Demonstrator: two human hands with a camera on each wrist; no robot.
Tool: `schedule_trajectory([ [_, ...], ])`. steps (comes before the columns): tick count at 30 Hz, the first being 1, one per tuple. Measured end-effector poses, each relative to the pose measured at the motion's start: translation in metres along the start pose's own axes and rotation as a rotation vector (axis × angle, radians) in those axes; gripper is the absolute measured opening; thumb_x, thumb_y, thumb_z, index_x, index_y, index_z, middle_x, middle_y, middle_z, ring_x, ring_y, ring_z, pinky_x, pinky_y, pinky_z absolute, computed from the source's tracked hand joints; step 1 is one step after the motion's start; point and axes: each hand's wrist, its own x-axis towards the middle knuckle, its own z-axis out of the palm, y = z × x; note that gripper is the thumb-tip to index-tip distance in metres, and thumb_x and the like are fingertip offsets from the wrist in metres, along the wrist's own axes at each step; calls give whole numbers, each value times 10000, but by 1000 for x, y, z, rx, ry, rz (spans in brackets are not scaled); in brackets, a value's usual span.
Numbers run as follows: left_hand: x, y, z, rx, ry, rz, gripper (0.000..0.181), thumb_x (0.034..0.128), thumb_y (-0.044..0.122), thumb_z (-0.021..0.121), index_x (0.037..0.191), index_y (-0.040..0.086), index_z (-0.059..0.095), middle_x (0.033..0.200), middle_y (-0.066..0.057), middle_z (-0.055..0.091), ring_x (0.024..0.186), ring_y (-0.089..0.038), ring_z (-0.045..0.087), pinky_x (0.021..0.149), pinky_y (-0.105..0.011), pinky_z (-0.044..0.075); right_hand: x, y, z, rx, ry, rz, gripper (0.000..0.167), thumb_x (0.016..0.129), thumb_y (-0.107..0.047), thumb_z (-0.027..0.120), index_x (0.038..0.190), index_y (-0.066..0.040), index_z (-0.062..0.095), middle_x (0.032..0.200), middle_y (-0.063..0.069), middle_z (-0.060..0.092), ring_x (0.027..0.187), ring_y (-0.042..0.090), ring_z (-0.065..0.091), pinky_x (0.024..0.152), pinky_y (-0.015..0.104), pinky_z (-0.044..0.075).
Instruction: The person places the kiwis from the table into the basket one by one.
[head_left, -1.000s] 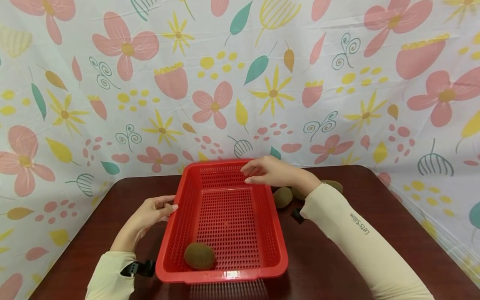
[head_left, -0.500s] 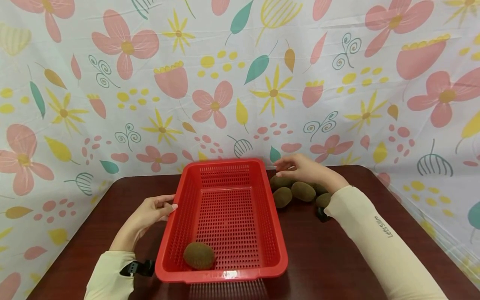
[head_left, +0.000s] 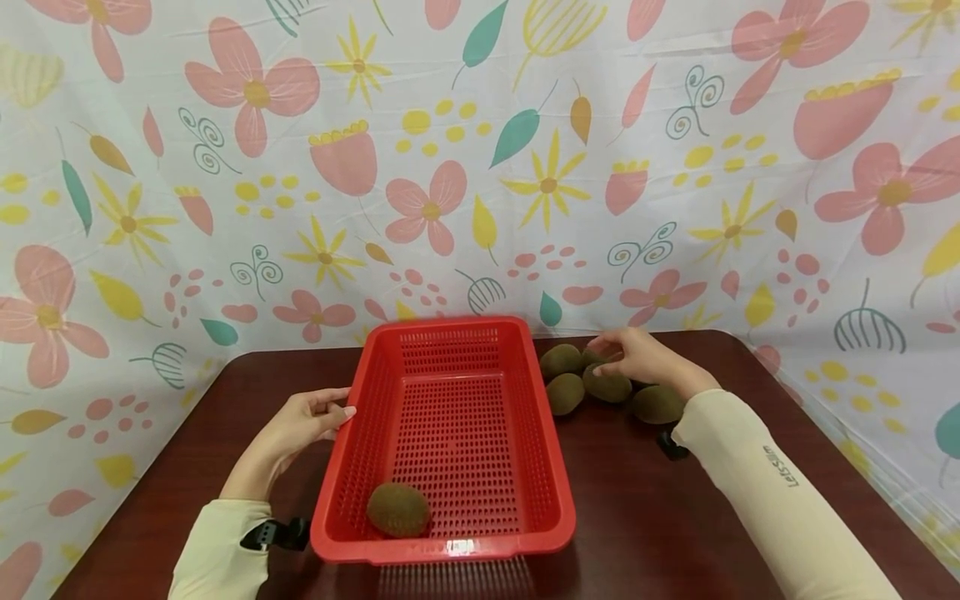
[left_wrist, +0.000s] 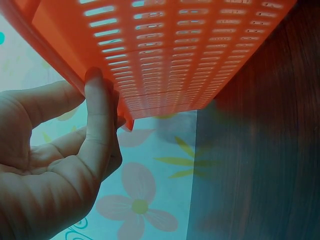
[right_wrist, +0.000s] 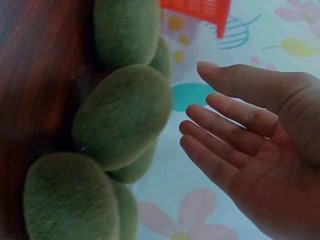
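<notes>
A red plastic basket (head_left: 457, 442) with slotted sides stands on the table, one brown kiwi (head_left: 398, 509) lying in its near left corner. My left hand (head_left: 303, 425) pinches the basket's left rim between thumb and fingers; the left wrist view shows the basket wall (left_wrist: 165, 60) from outside. To the right of the basket lies a cluster of several kiwis (head_left: 564, 394). Over that cluster hovers my right hand (head_left: 641, 358), partly hiding the kiwis behind it. In the right wrist view its fingers (right_wrist: 225, 125) are spread and hold nothing, apart from the nearest kiwi (right_wrist: 122, 117).
A dark reddish-brown table (head_left: 660, 508) carries everything. Behind its far edge hangs a white cloth (head_left: 480, 167) printed with flowers and leaves. The kiwi cluster sits close to the basket's right wall near that edge. Dark bands circle both wrists.
My right hand has moved right, from above the basket's far right corner to over the kiwi cluster, and lowered slightly. More kiwis are visible. The left hand and basket stay put.
</notes>
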Motion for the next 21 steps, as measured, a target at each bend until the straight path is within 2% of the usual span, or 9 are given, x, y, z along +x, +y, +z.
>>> schedule_trajectory([
  [7,1,0,-1,-1,-16,16,535,961,182,601,1408,-57,425,932,-150,634,798,-274,676,817,-439,552,-4,14,5,-22,-31,108,495,861,-138,725,1269,87,558,1258,257,574,1165,430,527,901,496,489],
  [16,2,-1,-1,1,-17,20,534,963,173,596,1408,-63,421,925,-137,633,794,-269,673,805,-428,557,-2,29,13,-70,-34,115,525,807,-130,770,1246,83,576,1236,282,574,1114,409,546,879,501,482],
  [21,1,-1,-1,3,-12,20,533,961,169,599,1406,-66,423,936,-138,637,795,-269,676,803,-431,558,0,31,15,-92,-39,98,554,775,-112,791,1246,83,575,1237,288,568,1092,396,552,877,507,475],
])
